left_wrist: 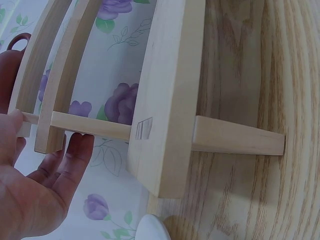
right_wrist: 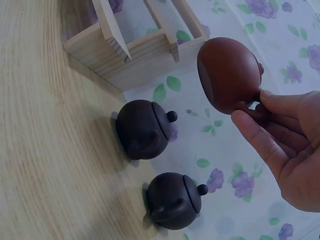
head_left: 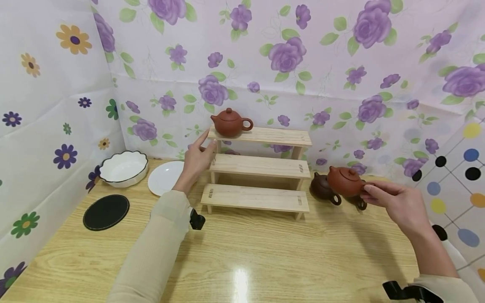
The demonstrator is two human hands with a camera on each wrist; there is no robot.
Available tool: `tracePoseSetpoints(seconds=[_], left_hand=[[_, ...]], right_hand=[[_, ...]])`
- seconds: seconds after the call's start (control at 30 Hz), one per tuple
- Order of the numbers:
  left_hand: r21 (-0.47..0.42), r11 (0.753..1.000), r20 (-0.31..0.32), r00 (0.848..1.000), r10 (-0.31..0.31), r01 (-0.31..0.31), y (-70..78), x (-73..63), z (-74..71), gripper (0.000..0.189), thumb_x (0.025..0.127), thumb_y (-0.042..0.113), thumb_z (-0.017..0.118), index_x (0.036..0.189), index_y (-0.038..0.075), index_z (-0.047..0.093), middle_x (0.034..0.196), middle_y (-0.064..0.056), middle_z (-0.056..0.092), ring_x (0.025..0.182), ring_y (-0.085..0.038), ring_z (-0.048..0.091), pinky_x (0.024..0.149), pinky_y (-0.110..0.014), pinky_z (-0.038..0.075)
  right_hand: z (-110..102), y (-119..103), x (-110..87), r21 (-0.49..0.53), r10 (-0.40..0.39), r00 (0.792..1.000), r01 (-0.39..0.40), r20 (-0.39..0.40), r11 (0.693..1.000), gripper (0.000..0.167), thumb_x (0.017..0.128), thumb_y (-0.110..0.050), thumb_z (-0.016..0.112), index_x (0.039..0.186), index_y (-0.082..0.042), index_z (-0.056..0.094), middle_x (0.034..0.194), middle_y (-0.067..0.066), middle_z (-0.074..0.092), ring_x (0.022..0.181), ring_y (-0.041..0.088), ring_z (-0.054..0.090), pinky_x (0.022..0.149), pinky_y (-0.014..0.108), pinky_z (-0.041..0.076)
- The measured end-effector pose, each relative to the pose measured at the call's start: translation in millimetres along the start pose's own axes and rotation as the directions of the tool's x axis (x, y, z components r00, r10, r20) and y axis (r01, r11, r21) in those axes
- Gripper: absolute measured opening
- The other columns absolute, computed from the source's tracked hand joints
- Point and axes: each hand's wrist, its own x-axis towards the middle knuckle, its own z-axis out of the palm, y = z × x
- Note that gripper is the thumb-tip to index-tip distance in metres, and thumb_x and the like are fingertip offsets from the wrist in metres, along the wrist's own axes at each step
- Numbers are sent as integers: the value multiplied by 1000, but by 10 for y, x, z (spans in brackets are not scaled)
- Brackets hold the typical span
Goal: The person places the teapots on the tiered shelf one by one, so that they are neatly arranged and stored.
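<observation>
My right hand (head_left: 402, 205) pinches the handle of a reddish-brown teapot (head_left: 344, 182), held in the air right of a three-tier wooden shelf (head_left: 257, 165). Below it, two dark brown teapots stand on the table, the nearer-to-shelf one (right_wrist: 142, 129) and another (right_wrist: 172, 200); the head view partly hides the latter. On the left end of the shelf's top tier sits a second reddish-brown teapot (head_left: 229, 124), spout to the left. My left hand (head_left: 198, 160) grips the shelf's upper left end, thumb in front and some fingers behind the wood.
Left of the shelf are a white scalloped bowl (head_left: 124, 169) with a dark rim, a white plate (head_left: 163, 179) partly behind my left arm, and a black oval mat (head_left: 106, 212). Flower-patterned cloth (head_left: 242, 54) hangs behind the wooden table (head_left: 242, 248).
</observation>
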Motion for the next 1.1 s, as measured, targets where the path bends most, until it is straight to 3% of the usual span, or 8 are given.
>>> tracePoseSetpoints(seconds=[0.37,0.53,0.67,0.7,0.77,0.83,0.93,1.1], left_hand=[[15,1000,-1,1000,-2,2,5,4,-5,58,107,55,53,162,43,40,98,-13,71,83,-21,63,69,-33,49],[16,1000,-1,1000,-2,2,5,10,-5,58,107,55,52,162,44,40,96,-12,70,82,-20,62,68,-33,49],[14,1000,1,1000,1,-1,7,7,-11,57,107,54,52,162,44,40,96,-12,70,81,-20,62,68,-33,49],[13,1000,1,1000,2,-2,8,6,-12,57,107,54,52,162,44,40,96,-12,70,81,-20,62,68,-33,49],[12,1000,1,1000,3,-3,8,6,-13,57,107,54,52,162,44,40,96,-12,70,81,-20,62,68,-33,49],[11,1000,1,1000,3,-3,6,6,-13,57,107,54,52,162,44,40,96,-12,70,82,-20,62,68,-33,49],[12,1000,1,1000,2,-2,4,7,-11,58,107,54,52,162,44,40,97,-13,70,83,-20,62,68,-33,49],[12,1000,-3,1000,-2,2,4,8,-10,58,107,54,53,162,44,41,98,-13,70,85,-21,63,70,-33,49]], right_hand=[[12,-144,95,31,-83,996,84,-6,996,50,104,-29,70,134,10,67,96,-14,80,87,6,79,78,13,58],[10,-240,132,-3,-68,998,68,-2,998,54,103,-36,70,136,7,67,95,-11,82,89,4,78,80,8,54],[1,-328,167,-42,-33,999,34,15,999,62,102,-45,69,142,2,64,96,-14,81,91,-1,77,113,34,49],[0,-349,179,-38,-26,999,27,20,999,63,102,-46,69,143,1,64,96,-15,81,91,-1,77,118,45,43],[1,-389,203,-48,-21,1000,22,22,999,64,101,-49,68,143,0,65,96,-16,81,92,-2,76,119,50,41],[6,-423,226,-25,-25,999,26,22,999,63,101,-48,69,142,0,65,97,-16,81,92,-1,77,113,34,48],[18,-467,261,8,-47,999,47,11,999,58,102,-44,69,140,0,67,97,-15,81,91,2,78,86,12,55],[36,-523,317,90,-80,997,80,-7,993,48,101,-38,72,133,-3,73,95,-17,80,89,5,79,82,17,59]])
